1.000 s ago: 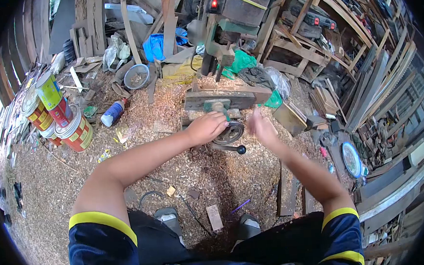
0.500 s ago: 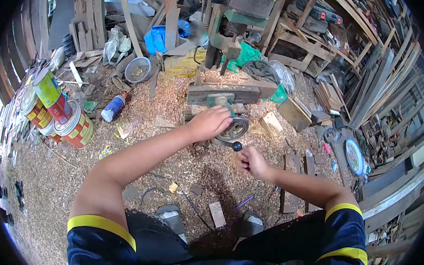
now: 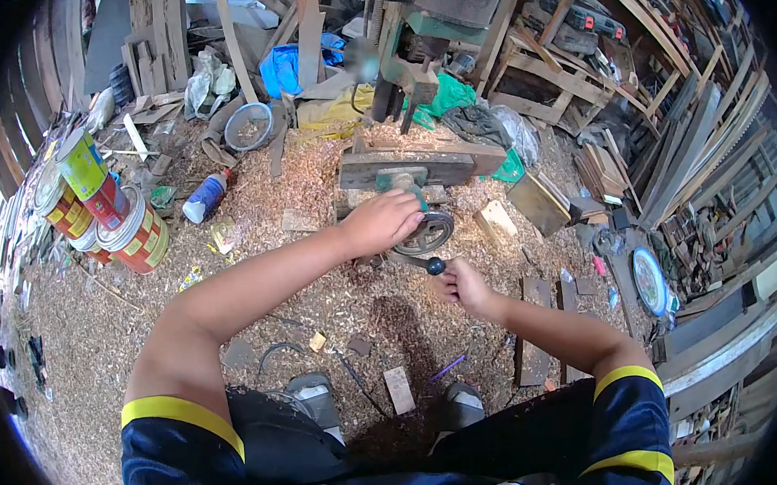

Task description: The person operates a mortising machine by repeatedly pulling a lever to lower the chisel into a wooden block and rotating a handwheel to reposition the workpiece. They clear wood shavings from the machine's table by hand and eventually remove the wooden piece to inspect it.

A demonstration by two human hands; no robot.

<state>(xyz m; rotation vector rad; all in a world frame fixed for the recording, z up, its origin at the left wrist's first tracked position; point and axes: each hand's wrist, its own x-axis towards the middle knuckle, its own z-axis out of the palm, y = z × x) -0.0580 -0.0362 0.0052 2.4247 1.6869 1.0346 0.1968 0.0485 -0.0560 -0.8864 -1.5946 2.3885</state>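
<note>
My left hand lies over the left side of a dark metal handwheel, with its fingers bent around the rim. Its fingertips are close to the green metal fitting behind the wheel. Beneath the wheel a lever ends in a black ball knob. My right hand is just right of and below that knob, fingers curled closed; what they hold, if anything, is hidden. A thick wooden beam spans the machine behind the green fitting, with shavings on and around it.
Wood shavings cover the floor. Stacked paint cans and a blue bottle stand or lie to the left. A wooden block is right of the wheel. Planks lean along the right side. A small wood piece lies between my feet.
My right hand has shifted very slightly upward, closer to the black knob. My left hand keeps its place on the handwheel. The whole view has tilted a little.
</note>
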